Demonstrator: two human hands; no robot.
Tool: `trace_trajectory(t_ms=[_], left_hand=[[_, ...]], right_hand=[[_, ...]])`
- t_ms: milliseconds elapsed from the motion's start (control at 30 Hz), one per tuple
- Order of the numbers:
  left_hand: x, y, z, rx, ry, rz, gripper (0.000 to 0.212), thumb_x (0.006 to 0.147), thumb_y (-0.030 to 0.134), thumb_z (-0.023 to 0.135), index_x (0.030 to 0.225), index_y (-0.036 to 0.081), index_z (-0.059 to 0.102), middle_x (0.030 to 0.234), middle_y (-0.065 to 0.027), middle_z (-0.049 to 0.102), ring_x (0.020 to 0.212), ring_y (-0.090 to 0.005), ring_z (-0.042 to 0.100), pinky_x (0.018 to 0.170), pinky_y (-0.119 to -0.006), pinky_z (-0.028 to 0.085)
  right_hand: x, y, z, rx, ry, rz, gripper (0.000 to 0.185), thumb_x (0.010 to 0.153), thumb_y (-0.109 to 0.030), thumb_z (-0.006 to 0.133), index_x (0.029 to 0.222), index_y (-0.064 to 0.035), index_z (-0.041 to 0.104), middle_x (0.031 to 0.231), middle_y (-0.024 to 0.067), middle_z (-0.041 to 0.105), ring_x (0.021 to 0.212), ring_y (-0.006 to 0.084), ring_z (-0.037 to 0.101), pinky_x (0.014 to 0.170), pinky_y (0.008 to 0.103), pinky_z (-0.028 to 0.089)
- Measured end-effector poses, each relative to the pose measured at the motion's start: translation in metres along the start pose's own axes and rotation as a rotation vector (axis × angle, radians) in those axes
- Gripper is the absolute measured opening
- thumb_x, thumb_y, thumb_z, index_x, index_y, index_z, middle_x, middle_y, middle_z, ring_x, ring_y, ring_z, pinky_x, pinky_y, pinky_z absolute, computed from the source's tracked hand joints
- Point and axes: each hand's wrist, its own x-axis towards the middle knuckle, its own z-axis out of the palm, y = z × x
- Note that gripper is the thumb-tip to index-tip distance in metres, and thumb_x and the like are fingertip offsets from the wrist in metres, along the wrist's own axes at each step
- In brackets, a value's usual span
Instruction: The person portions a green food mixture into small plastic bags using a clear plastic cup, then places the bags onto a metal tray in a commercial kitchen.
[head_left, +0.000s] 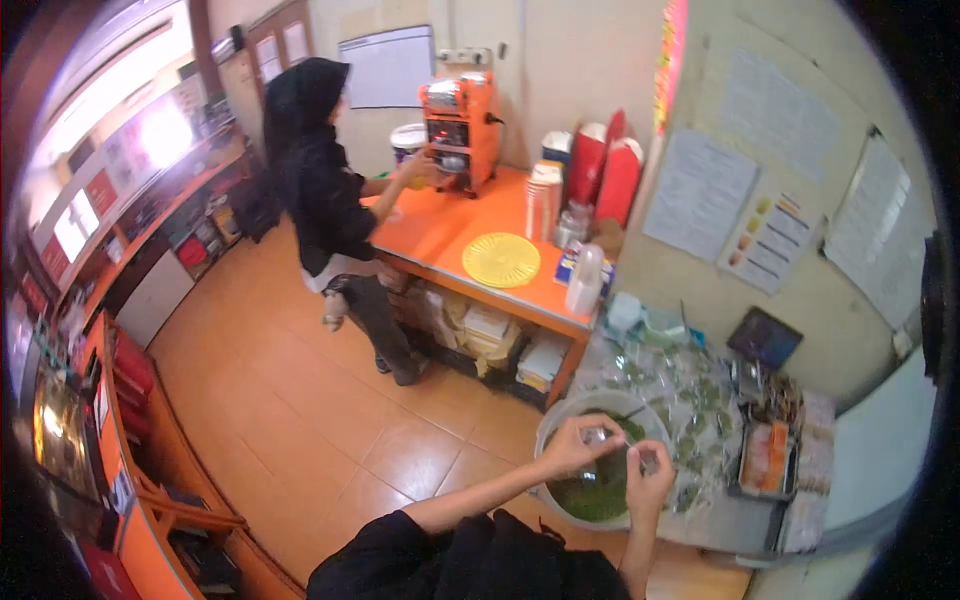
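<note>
Both my hands are over a white plastic tub (546, 491) that holds a green chopped or liquid food. My left hand (576, 448) and my right hand (649, 474) come close together, fingertips pinching a small clear plastic bag (589, 474) between them. The bag's contents are hard to make out against the green. A dark handle (636, 412) leans at the tub's far rim. Beside the tub, several clear bags with green portions (694, 427) lie spread on a pale table (705, 517).
A metal tray (784, 491) with an orange packet sits at the right. A tablet (763, 337) leans on the wall. At the orange table (420, 232), a co-worker in black (319, 180) reaches to an orange cup-sealing machine (461, 131). A yellow round lid (501, 260) and stacked cups (585, 281) are nearer.
</note>
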Motion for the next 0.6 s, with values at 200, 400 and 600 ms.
trace_trajectory(t_ms=[200, 400, 600], left_hand=[[0.002, -0.001, 0.018, -0.101, -0.097, 0.093, 0.009, 0.084, 0.009, 0.067, 0.084, 0.000, 0.064, 0.083, -0.0020, 0.064, 0.081, -0.0067, 0.056, 0.074, -0.023, 0.045], [-0.003, -0.004, 0.014, -0.163, -0.102, 0.155, 0.011, 0.083, 0.009, 0.068, 0.082, 0.000, 0.063, 0.079, -0.0008, 0.062, 0.077, -0.0055, 0.053, 0.069, -0.022, 0.041], [-0.003, -0.001, 0.005, -0.163, -0.094, 0.037, 0.007, 0.079, 0.007, 0.066, 0.080, 0.001, 0.064, 0.077, -0.0013, 0.063, 0.077, -0.0062, 0.054, 0.069, -0.023, 0.043]], right_hand=[[-0.005, 0.001, -0.009, -0.136, 0.000, -0.050, 0.008, 0.079, -0.002, 0.062, 0.083, -0.0006, 0.056, 0.077, 0.0059, 0.057, 0.075, 0.0152, 0.054, 0.072, 0.0286, 0.044], [-0.004, 0.003, -0.003, -0.151, -0.010, -0.101, 0.008, 0.075, 0.001, 0.062, 0.080, -0.0016, 0.056, 0.073, 0.0054, 0.058, 0.069, 0.0153, 0.054, 0.068, 0.0283, 0.045], [-0.002, -0.002, 0.005, -0.181, -0.025, -0.078, 0.009, 0.073, 0.000, 0.063, 0.080, -0.0026, 0.058, 0.070, 0.0043, 0.058, 0.068, 0.0140, 0.056, 0.068, 0.0277, 0.046]])
